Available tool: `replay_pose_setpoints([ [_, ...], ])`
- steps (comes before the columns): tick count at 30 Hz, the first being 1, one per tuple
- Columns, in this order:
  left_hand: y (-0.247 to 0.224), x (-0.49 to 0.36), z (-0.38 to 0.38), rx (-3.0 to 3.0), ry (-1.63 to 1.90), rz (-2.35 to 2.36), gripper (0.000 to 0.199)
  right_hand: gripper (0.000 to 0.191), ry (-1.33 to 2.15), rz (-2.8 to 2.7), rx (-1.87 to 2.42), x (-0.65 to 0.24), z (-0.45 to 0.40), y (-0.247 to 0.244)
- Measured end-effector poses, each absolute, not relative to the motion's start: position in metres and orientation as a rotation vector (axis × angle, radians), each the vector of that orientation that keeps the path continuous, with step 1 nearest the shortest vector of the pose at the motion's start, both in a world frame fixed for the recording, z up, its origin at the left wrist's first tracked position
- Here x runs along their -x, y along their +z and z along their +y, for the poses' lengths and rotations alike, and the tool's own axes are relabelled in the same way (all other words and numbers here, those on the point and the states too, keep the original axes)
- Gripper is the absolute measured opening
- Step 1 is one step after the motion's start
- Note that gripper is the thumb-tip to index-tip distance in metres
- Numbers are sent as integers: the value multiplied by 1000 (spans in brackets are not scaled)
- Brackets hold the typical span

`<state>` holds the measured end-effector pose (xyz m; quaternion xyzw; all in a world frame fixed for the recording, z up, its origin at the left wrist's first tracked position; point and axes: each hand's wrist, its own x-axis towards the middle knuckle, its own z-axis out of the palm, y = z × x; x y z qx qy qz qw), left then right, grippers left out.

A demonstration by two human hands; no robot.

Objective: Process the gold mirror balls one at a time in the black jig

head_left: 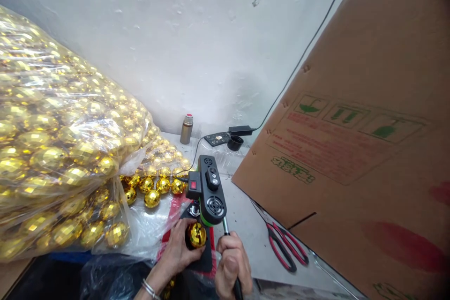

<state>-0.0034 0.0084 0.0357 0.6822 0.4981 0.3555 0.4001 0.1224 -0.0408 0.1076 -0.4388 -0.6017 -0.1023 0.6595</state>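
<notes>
My left hand (pixel 180 249) is closed round a shiny gold faceted ball (pixel 197 235), thumb below and fingers above it. The ball sits under the front end of a small black bench machine (pixel 213 187) with round vents and a red switch. A metal rod with a black grip (pixel 225 226) slants down from the machine, and my right hand (pixel 232 262) is wrapped round that grip. Beneath the ball, a black base plate (pixel 207 262) rests on a red mat (pixel 174 211). The ball's underside is hidden by my fingers.
Clear plastic bags of gold balls (pixel 52 150) fill the left; loose balls (pixel 152 198) lie beside the machine. Red-handled scissors (pixel 286 246) lie by a large cardboard box (pixel 351 150) at right. A flask (pixel 186 129), remote control (pixel 216 138) and black cup (pixel 235 143) stand behind.
</notes>
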Motion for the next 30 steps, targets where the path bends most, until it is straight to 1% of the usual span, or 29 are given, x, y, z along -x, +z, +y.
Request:
replay_pose_setpoints([
  [3,33,3,9,-1726,910,1253,49,37,-206,-1364,993,-122,-40,109],
  [9,32,1,9,-1742,918,1252,48,37,-221,-1346,940,-121,-38,112],
  [16,35,2,8,-1733,920,1238,48,34,-305,-1524,929,-129,-35,84],
  [19,37,2,10,-1735,932,1248,47,33,-340,-1549,918,-131,-36,83],
  [22,35,1,10,-1735,950,1258,48,34,-271,-1549,935,-130,-40,105],
  [25,25,3,2,-1745,987,1270,53,33,-54,-1410,1029,-128,-44,142],
  [27,14,10,-10,-1782,1018,1256,55,31,32,-1398,1046,-126,-45,162],
  [30,2,32,-27,-1914,1079,1206,68,32,42,-1390,1017,-123,-44,168],
])
